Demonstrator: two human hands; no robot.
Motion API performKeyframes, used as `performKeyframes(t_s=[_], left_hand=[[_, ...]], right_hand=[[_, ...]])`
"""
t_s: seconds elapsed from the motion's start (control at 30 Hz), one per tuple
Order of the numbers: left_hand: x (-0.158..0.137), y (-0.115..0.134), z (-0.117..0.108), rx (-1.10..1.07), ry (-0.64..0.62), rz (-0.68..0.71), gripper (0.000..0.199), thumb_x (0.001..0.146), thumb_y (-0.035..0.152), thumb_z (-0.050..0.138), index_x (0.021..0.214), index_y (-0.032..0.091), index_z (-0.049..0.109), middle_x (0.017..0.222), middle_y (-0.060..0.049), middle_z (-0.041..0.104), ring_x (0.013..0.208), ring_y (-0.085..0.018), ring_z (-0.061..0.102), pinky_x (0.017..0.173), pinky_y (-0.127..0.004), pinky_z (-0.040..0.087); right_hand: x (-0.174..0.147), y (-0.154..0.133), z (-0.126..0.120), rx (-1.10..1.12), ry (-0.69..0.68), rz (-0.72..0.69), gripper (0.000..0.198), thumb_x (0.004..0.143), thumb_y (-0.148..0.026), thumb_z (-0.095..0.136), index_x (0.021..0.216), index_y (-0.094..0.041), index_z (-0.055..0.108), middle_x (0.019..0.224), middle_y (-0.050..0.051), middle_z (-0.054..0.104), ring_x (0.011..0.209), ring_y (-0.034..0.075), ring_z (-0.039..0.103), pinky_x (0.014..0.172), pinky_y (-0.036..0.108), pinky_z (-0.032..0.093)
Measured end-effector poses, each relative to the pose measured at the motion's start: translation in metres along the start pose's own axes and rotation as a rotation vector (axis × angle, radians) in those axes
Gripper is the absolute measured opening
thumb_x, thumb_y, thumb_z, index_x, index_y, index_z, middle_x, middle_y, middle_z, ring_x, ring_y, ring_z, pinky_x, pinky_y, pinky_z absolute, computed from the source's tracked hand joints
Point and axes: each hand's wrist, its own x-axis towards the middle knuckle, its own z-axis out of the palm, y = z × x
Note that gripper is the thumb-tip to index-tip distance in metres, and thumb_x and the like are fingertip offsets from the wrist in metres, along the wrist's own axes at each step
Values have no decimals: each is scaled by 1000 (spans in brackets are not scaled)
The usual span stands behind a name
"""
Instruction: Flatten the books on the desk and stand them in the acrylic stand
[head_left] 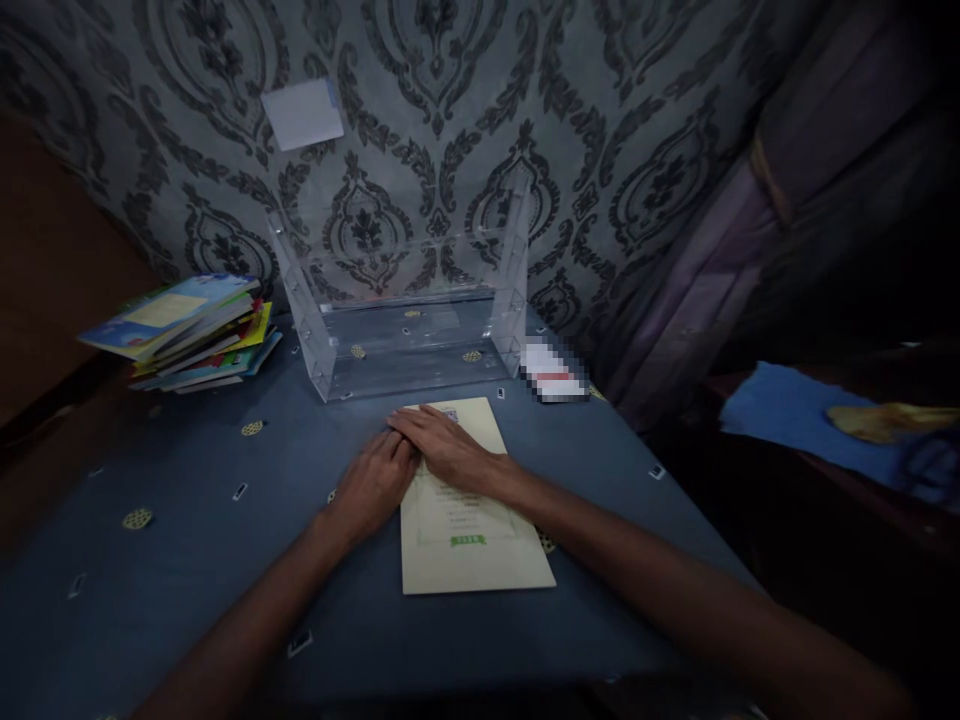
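Observation:
A thin cream book or booklet (480,570) with small print and a green mark lies flat before me on the blue patterned cloth. Across its upper left part rests my right hand (446,450), fingers stretched to the left and lying over the fingertips of my left hand. My left hand (377,478) lies at the booklet's left edge, its fingers pointing up and right, their tips partly covered. Neither hand grips anything that I can see. Just beyond the booklet stands a clear plastic rack (412,378) with upright side panels.
A stack of colourful books (195,335) sits at the back left. Right of the rack lies a blurred-out white and red item (555,372). A white card (304,115) is on the patterned wall behind. A tied curtain (694,290) and a blue cloth (795,405) are to the right.

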Motion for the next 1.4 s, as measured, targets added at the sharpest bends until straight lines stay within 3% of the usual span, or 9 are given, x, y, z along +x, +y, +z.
performKeyframes(t_s=[0.13, 0.33, 0.63, 1.03, 1.23, 1.4], left_hand=[[0, 0, 3, 8, 56, 23, 25, 105, 23, 40, 118, 14, 59, 113, -13, 70, 110, -26, 68, 96, -44, 56], [-4, -4, 11, 66, 80, 28, 34, 104, 24, 38, 128, 12, 58, 130, -19, 67, 124, -29, 65, 102, -45, 55], [-6, -7, 10, 75, 31, 12, 35, 105, 26, 37, 130, 13, 58, 134, -18, 66, 129, -28, 62, 106, -46, 54], [3, -5, 0, 3, 35, 2, 30, 105, 28, 37, 119, 17, 61, 126, -16, 67, 119, -29, 64, 102, -48, 54], [7, 37, -17, 92, -142, 45, 34, 105, 34, 39, 126, 14, 57, 129, -17, 64, 118, -32, 60, 95, -50, 54], [-16, 74, -27, 31, -231, 174, 68, 98, 66, 41, 146, 18, 43, 151, -18, 50, 145, -38, 40, 113, -57, 40]], right_hand=[[-3, -5, -2, -20, 8, 48, 55, 93, -8, 45, 148, -15, 45, 152, 15, 52, 148, 22, 41, 124, 45, 29], [-11, 0, 2, -95, 77, 133, 49, 98, -11, 44, 146, -15, 48, 151, 15, 54, 147, 22, 43, 124, 45, 31], [-34, 15, -8, -141, 183, 219, 39, 102, -18, 38, 136, -15, 56, 141, 18, 62, 140, 27, 51, 119, 52, 39], [-69, 46, -19, -112, 335, 262, 42, 99, -18, 42, 136, -18, 61, 138, 14, 65, 132, 27, 60, 113, 51, 47], [-73, 65, -25, -22, 345, 251, 41, 97, -18, 42, 134, -14, 61, 136, 14, 67, 129, 26, 61, 114, 51, 46], [-71, 64, -24, -40, 327, 270, 40, 99, -19, 42, 133, -14, 62, 136, 13, 67, 131, 26, 59, 118, 53, 39]])
